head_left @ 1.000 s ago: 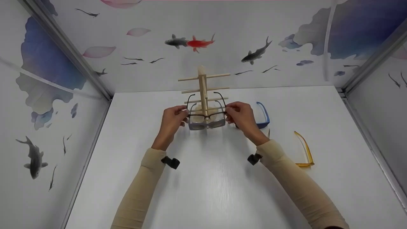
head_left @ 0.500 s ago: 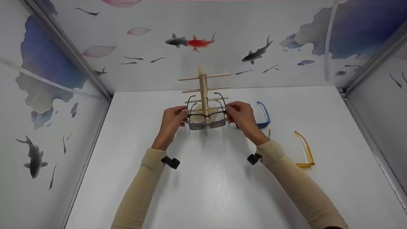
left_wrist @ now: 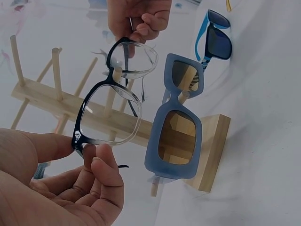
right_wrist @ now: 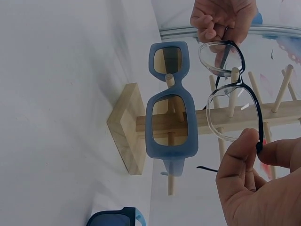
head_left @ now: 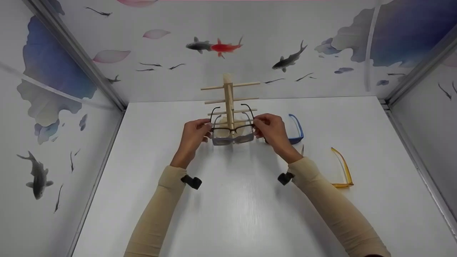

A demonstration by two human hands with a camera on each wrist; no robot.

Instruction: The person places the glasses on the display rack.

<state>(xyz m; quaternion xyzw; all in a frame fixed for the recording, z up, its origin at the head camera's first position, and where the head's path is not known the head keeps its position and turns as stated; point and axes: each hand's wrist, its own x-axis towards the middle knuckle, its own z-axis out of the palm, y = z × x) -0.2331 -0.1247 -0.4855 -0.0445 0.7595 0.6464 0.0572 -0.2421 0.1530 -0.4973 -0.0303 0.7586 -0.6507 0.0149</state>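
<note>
I'm pinching black-topped glasses (left_wrist: 109,79) at both ends, left hand (head_left: 194,135) at 9 o'clock, right hand (head_left: 272,131) at 3, by the wooden stand (head_left: 229,101). Grey-blue sunglasses (left_wrist: 173,106) are sitting on it at 6. My right arm is partly hiding blue sunglasses (head_left: 295,140) at 3, yellow glasses (head_left: 346,172) at 4. Pale frame mark (left_wrist: 77,135): unreadable.

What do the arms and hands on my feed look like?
The left sleeve and right sleeve are plain beige, lightly creased, reaching down to the wrists. A small black device sits at each wrist. The left hand and right hand wear no gloves.
</note>
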